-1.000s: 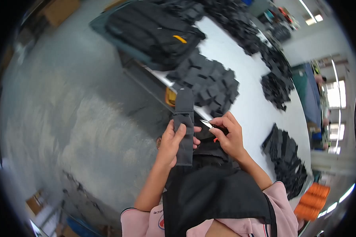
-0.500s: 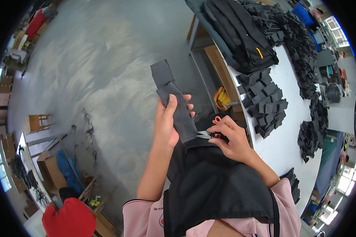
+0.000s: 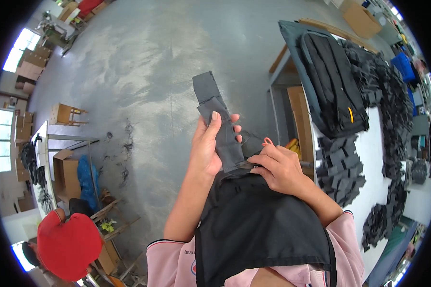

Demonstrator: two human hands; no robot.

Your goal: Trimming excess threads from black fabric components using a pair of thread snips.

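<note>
While the left hand [image 3: 208,148] grips a dark grey fabric strap [image 3: 219,125] and holds it up, the strap's top end sticks out above the fingers and its lower end runs down to a black bag [image 3: 258,225] that lies against the person's chest and lap. The thumb lies along the front of the strap and the fingertips peek out on its right side. The right hand [image 3: 280,168] is curled tight around a small cutting tool [image 3: 248,165] with an orange loop [image 3: 267,141] at its back, and the tool's tip touches the place where the strap meets the bag. Both hands sit close together, just above the bag's top edge. To the right is a white surface [image 3: 373,158] with piles of black fabric pieces [image 3: 342,167] on it, and a black backpack [image 3: 333,88] with a small yellow mark lies farther up on it. Below the hands is a grey concrete floor [image 3: 139,62]. Far off on the left stands a small wooden stool [image 3: 64,115], and near the bottom left is a red cap [image 3: 69,246] on another person's head.
</note>
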